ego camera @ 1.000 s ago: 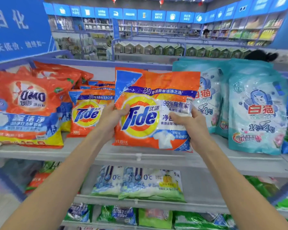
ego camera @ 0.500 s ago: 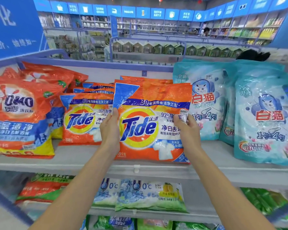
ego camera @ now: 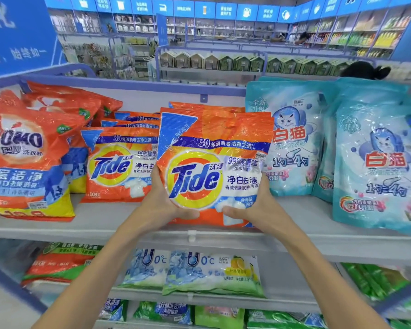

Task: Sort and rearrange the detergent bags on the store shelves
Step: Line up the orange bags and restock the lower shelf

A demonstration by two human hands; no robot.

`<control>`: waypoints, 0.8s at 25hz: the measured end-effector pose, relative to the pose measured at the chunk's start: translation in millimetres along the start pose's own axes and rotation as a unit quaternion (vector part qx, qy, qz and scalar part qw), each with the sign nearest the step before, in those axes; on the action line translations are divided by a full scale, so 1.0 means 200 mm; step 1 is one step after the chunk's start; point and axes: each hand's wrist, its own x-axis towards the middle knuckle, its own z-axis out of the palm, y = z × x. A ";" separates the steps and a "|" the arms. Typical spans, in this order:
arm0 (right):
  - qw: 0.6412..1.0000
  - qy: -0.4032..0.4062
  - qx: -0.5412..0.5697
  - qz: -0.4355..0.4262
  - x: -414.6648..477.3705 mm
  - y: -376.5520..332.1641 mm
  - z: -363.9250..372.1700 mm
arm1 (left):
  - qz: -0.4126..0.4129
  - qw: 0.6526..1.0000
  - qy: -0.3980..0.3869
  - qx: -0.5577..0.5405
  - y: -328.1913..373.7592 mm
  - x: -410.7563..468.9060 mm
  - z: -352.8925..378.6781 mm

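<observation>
An orange Tide detergent bag (ego camera: 214, 162) stands upright at the middle of the top shelf (ego camera: 105, 219), in front of more orange Tide bags. My left hand (ego camera: 161, 205) grips its lower left corner, thumb across the front. My right hand (ego camera: 254, 207) grips its lower right edge, thumb on the front. A second stack of Tide bags (ego camera: 121, 162) stands just to the left. Red-orange OMO bags (ego camera: 26, 157) fill the shelf's left end. Teal cat-brand bags (ego camera: 292, 138) and another teal bag (ego camera: 377, 162) stand on the right.
The shelf below holds blue-white 0°C bags (ego camera: 211, 274), orange-green bags (ego camera: 62, 262) at left and green bags (ego camera: 375, 281) at right. Lower still lie more green bags (ego camera: 218, 315). A blue sign (ego camera: 17, 34) hangs upper left. Another aisle's shelving (ego camera: 247, 62) stands behind.
The Tide bag went from held out in front of the shelf to standing on it against the bags behind. Both hands slid down from its sides to its lower corners.
</observation>
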 end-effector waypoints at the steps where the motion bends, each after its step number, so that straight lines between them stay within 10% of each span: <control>1: 1.000 0.004 -0.005 -0.011 0.01 0.00 0.01 | 0.001 1.000 0.012 0.008 0.01 0.01 -0.01; 20: 0.971 0.170 -0.164 -0.031 -0.14 -0.02 0.22 | 0.030 0.974 0.136 0.178 -0.11 -0.09 0.05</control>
